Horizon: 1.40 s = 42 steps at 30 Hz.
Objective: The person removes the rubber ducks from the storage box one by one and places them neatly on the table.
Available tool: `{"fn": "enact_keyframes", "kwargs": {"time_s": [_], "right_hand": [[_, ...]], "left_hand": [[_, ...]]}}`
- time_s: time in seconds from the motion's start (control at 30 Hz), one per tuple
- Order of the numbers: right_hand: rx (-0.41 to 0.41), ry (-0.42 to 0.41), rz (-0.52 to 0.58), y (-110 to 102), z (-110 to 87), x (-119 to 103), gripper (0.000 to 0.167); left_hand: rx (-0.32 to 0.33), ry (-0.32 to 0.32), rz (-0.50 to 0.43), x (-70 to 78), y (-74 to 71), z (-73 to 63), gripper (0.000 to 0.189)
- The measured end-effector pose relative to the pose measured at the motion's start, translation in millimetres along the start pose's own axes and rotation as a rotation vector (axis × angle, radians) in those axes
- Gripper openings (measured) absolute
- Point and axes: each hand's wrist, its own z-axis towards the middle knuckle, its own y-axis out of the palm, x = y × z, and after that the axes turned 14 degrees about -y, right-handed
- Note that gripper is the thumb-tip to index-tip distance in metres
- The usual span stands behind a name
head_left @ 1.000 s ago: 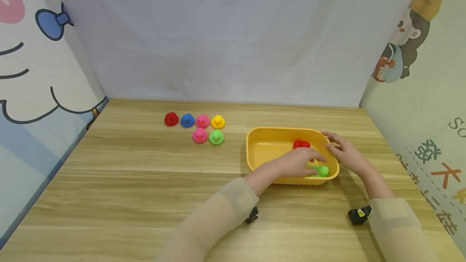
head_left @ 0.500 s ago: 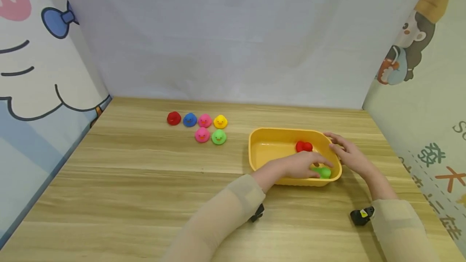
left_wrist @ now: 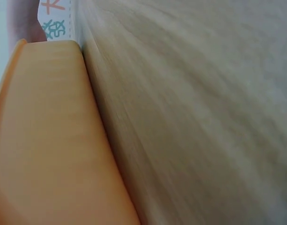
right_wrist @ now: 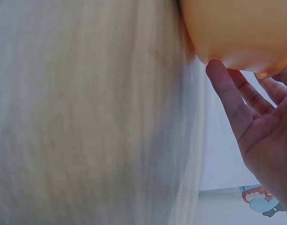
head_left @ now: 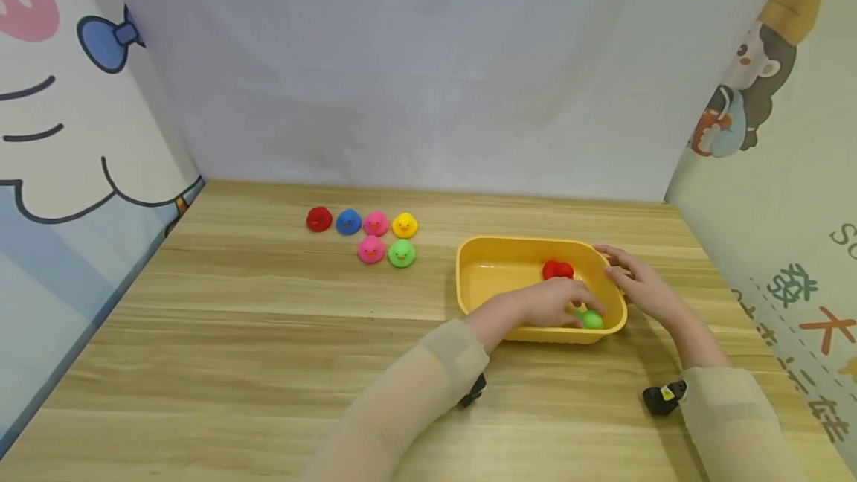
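Note:
My left hand reaches over the near rim into a yellow plastic basin. Its fingers and thumb are around a green rubber duck at the right end, and they hide part of it. Red rubber ducks lie by the basin's far wall. At the right end, my right hand holds the rim, thumb over the edge and the other fingers against the outer wall; the right wrist view shows those fingers on the wall. Only the basin's outer side fills the left wrist view's left part.
Left of the basin, toward the back of the wooden table, several ducks stand in two rows: red, blue, pink and yellow behind, pink and green in front. A white backdrop rises behind.
The left hand's fingers have lowered and drawn in around the green duck in the basin. The right hand stays on the rim. The head view has shifted slightly.

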Motion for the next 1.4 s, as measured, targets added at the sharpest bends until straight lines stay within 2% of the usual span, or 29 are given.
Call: {"fn": "enact_keyframes", "kwargs": {"time_s": [0.2,0.4,0.63,0.87,1.23,1.4], "right_hand": [[0.003,-0.004,-0.014,1,0.6,2,0.049],[0.003,0.003,-0.009,1,0.8,3,0.049],[0.000,0.010,0.003,1,1.6,4,0.049],[0.002,0.034,-0.018,1,1.5,3,0.050],[0.002,0.040,-0.035,1,1.7,4,0.050],[0.004,0.039,-0.031,1,2.3,4,0.050]], "left_hand": [[0.048,0.004,-0.030,-3.2,0.8,0.3,0.030],[0.073,-0.019,-0.071,-4.9,-0.4,-2.2,0.025],[0.069,-0.024,-0.074,-6.1,-1.8,-3.7,0.024],[0.073,-0.046,-0.035,-10.0,-9.9,-9.5,0.025],[0.025,-0.039,-0.016,-21.4,-18.1,-15.8,0.027],[0.033,-0.043,0.002,-27.4,-19.6,-17.8,0.024]]}}
